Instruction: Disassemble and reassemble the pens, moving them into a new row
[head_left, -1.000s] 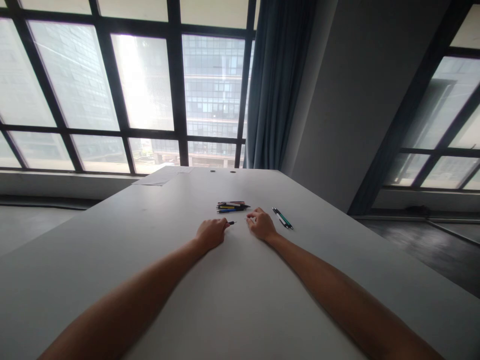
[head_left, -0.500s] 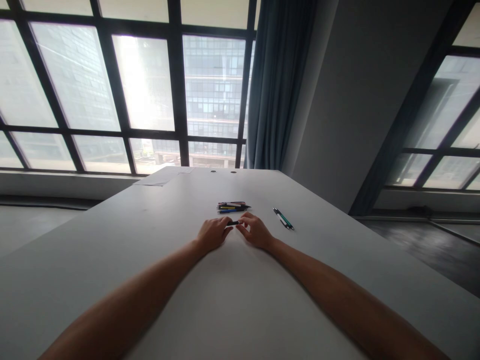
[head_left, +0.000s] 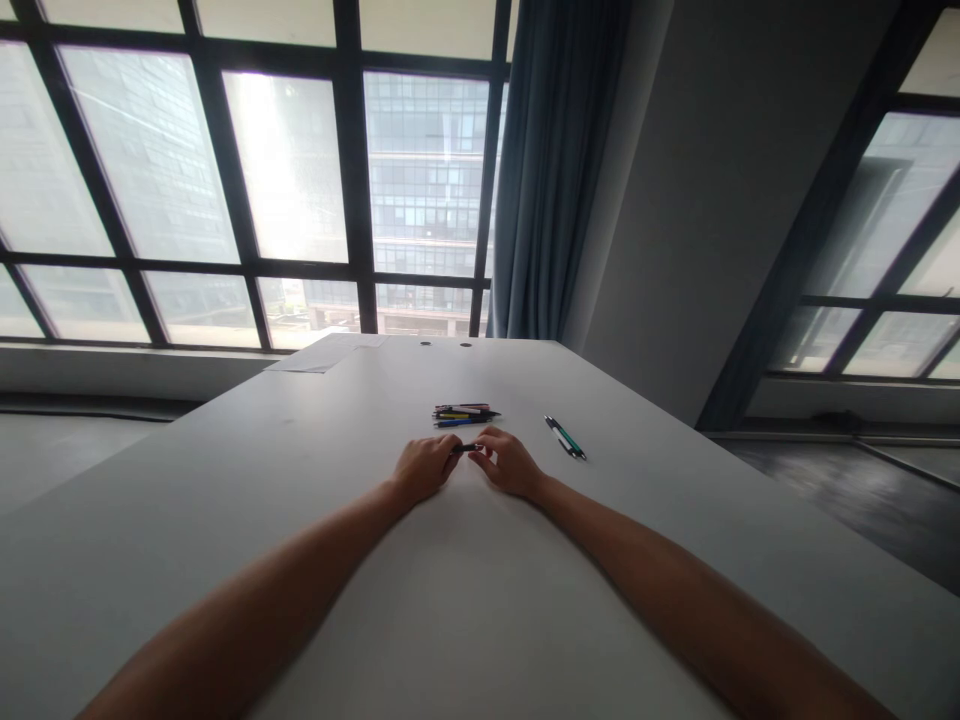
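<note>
Head view: the left hand point(head_left: 424, 468) grips a dark pen point(head_left: 468, 447) just in front of the pen pile point(head_left: 461, 415), and the right hand point(head_left: 513, 465) pinches its other end; a loose hold or skewed pull could make it slip onto the table point(head_left: 465, 600)

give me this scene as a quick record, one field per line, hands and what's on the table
left hand: left hand grips a dark pen-like piece
right hand: right hand has fingertips at the piece's right end; exact grip unclear
beyond the hands: pile of pens, blue and yellow among the colours; count unclear
to the right: two pens side by side, green and white showing
surface: white table
far left of table: paper sheets, lying flat
background: windows, blue-grey curtain
</note>
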